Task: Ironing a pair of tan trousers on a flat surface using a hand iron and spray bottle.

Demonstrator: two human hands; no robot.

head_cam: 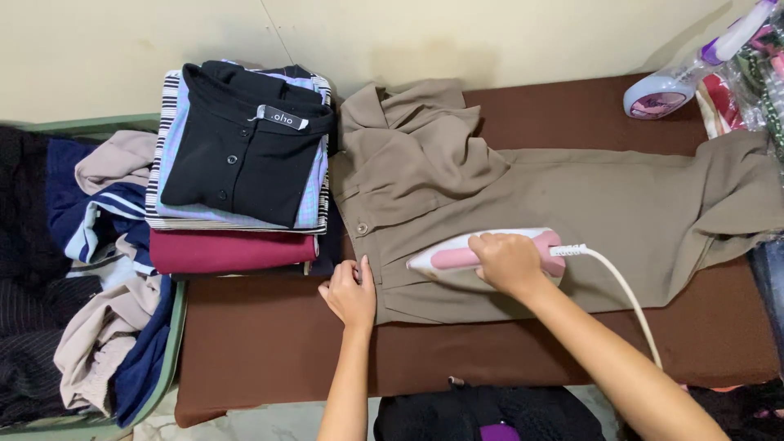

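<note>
While right hand (pixel 508 263) grips iron (pixel 457 255), left hand (pixel 349 294) flattens trousers (pixel 523 204).

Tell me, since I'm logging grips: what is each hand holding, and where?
Right hand grips the white-and-pink iron by its handle; left hand holds nothing, pressing flat on the khaki garment.

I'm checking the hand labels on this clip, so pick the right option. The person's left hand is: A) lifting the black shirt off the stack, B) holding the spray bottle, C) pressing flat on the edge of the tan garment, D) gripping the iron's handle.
C: the left hand lies flat on the edge of the tan garment, while the right hand grips the iron.
</note>
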